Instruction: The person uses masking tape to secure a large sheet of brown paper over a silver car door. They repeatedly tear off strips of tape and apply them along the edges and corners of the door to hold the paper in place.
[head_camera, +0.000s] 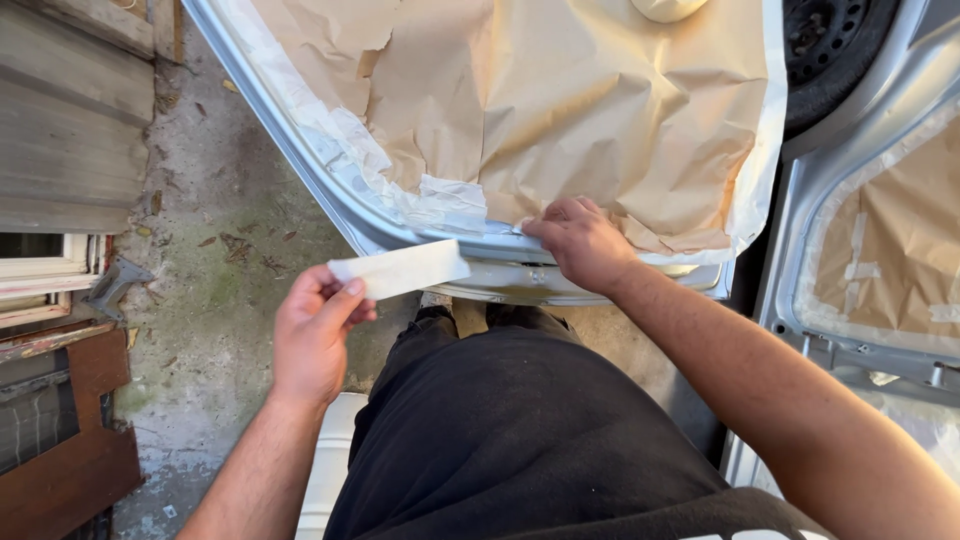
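Note:
My left hand (312, 335) pinches a short strip of white masking tape (400, 268) and holds it up in front of me. My right hand (582, 243) presses its fingertips on the lower edge of a silver car door (300, 165), where brown masking paper (590, 110) meets a band of white tape (440, 205). The paper covers most of the door panel and is creased. The tape strip hangs a little left of my right hand, apart from the door.
A second silver car panel (850, 330) with brown paper and tape stands at the right. A black tyre (830, 45) shows at the top right. Rough concrete ground (215, 290) lies below, with wooden boards (70, 110) and a brown frame at the left.

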